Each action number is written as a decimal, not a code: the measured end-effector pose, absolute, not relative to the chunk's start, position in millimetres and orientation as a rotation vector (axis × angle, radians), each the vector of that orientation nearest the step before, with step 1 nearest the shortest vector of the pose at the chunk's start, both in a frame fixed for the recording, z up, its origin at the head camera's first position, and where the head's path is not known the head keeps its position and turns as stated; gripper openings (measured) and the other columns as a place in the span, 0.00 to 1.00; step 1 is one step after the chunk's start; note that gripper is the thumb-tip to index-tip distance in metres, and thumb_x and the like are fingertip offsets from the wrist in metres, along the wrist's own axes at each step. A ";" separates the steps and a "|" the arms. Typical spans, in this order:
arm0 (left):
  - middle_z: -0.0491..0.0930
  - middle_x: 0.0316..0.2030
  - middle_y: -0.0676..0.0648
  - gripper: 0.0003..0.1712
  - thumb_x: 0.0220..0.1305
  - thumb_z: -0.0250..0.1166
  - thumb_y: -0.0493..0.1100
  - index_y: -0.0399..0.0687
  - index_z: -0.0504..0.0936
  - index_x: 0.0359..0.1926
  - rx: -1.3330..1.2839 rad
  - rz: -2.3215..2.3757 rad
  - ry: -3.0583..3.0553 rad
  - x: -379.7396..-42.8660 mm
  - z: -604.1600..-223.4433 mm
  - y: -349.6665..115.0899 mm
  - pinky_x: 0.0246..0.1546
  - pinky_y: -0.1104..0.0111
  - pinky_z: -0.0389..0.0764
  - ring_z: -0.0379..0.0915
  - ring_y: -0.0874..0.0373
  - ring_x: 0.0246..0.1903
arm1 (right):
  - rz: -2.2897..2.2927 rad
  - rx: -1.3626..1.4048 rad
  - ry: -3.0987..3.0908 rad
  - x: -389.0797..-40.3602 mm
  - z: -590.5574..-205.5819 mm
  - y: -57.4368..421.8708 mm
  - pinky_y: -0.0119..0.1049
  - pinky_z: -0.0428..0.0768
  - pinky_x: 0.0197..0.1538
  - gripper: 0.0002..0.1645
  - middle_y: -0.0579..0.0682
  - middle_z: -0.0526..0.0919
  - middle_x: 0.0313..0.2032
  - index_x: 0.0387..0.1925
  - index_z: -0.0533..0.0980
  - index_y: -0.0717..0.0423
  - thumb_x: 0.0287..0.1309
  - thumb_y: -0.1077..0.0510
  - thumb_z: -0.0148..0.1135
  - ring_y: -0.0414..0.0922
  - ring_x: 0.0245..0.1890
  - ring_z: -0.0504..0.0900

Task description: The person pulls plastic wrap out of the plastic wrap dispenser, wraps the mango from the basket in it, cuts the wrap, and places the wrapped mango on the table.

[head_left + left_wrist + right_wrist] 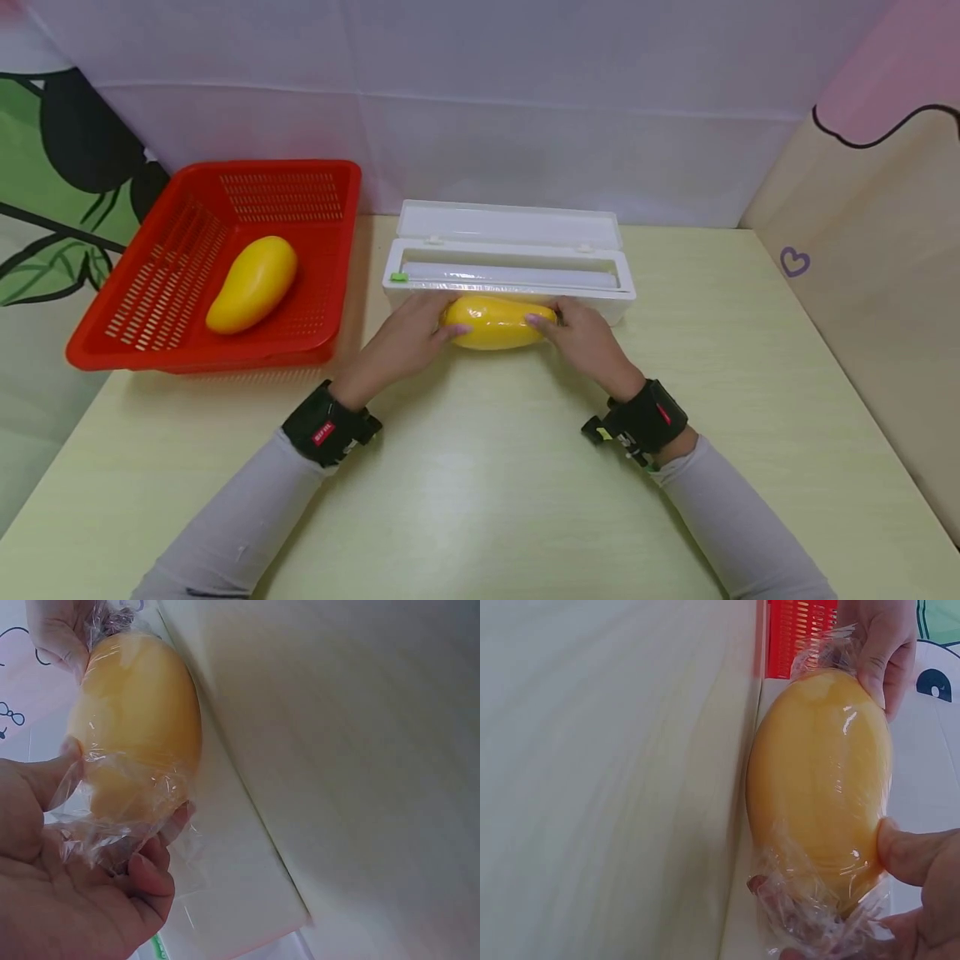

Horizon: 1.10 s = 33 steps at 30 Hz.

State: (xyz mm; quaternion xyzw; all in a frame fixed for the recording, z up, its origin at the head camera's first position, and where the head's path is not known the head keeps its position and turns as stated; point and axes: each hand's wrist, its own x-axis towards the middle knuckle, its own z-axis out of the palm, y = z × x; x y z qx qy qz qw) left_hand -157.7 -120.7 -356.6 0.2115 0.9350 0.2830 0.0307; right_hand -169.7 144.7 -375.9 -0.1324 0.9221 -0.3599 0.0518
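A yellow mango wrapped in clear cling film is held between both hands, just in front of a white cling film dispenser. My left hand grips its left end, the thumb on the fruit and the fingers curled around the bunched film. At the other end my right hand holds it in the same way, with gathered film between thumb and fingers. The dispenser's lid stands open, showing a film roll and a green slider at the left.
To the left stands a red plastic basket with a second mango inside. The pale wooden table stretches in front of the dispenser. A light cloth wall rises behind, and a printed panel borders the right side.
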 end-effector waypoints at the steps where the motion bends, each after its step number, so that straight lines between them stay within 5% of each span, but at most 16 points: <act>1: 0.75 0.47 0.46 0.30 0.68 0.64 0.52 0.44 0.71 0.65 0.647 0.872 2.879 -158.0 -356.9 -120.4 0.55 0.55 0.72 0.67 0.49 0.49 | -1.090 -0.393 2.807 -169.9 -375.9 144.2 0.38 0.68 0.34 0.27 0.52 0.76 0.33 0.50 0.77 0.60 0.69 0.40 0.57 0.48 0.30 0.71; 9: 0.74 0.50 0.45 0.31 0.70 0.62 0.52 0.44 0.68 0.67 0.596 0.879 2.862 -159.3 -358.8 -120.4 0.57 0.54 0.72 0.67 0.48 0.51 | -1.081 -0.320 2.803 -171.3 -374.7 140.6 0.38 0.67 0.33 0.25 0.52 0.74 0.31 0.44 0.77 0.59 0.69 0.40 0.57 0.48 0.28 0.71; 17: 0.74 0.41 0.44 0.26 0.70 0.62 0.51 0.42 0.68 0.61 0.534 0.919 2.849 -158.4 -356.1 -119.7 0.43 0.59 0.77 0.70 0.49 0.42 | -1.082 -0.236 2.778 -171.3 -373.3 137.9 0.38 0.68 0.33 0.26 0.53 0.73 0.32 0.42 0.75 0.60 0.69 0.39 0.56 0.49 0.30 0.71; 26: 0.72 0.35 0.45 0.18 0.70 0.62 0.49 0.42 0.71 0.52 0.509 0.920 2.845 -157.8 -355.2 -119.0 0.37 0.62 0.73 0.69 0.50 0.37 | -0.992 -0.252 2.841 -171.4 -372.4 136.4 0.37 0.67 0.31 0.26 0.52 0.72 0.28 0.37 0.74 0.60 0.70 0.39 0.56 0.48 0.27 0.71; 33: 0.73 0.36 0.45 0.20 0.71 0.61 0.51 0.43 0.71 0.54 0.447 0.943 2.806 -157.9 -355.4 -118.2 0.36 0.63 0.74 0.70 0.51 0.36 | -0.954 -0.257 2.867 -170.3 -371.2 135.0 0.38 0.68 0.31 0.26 0.52 0.71 0.26 0.33 0.73 0.60 0.70 0.39 0.55 0.48 0.25 0.71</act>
